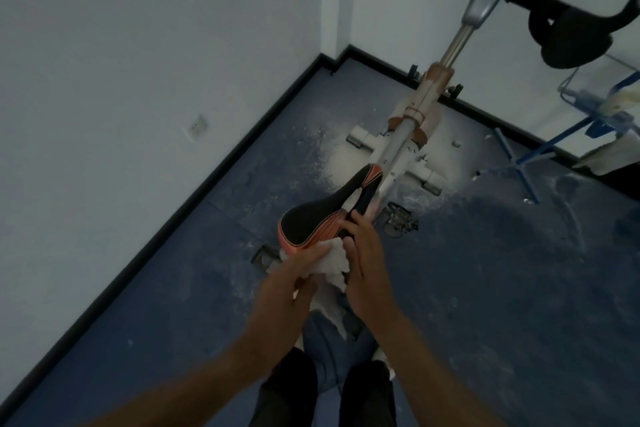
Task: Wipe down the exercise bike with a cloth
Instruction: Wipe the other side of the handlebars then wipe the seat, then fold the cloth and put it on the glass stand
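I look down on an exercise bike with a pale frame (408,135), black handlebars (568,28) at the top right, and a black and orange saddle (311,222) in the middle. A crumpled white cloth (332,260) sits at the rear of the saddle. My left hand (287,288) grips the cloth from below and presses it to the saddle's back edge. My right hand (363,260) lies along the saddle's right side, its fingers straight and touching both the saddle and the cloth.
The bike stands on a blue floor (485,288) dusted with white powder near its base. White walls with a black skirting (214,170) close in on the left and behind. A blue folding rack (519,159) stands at the right. My dark trouser legs show below.
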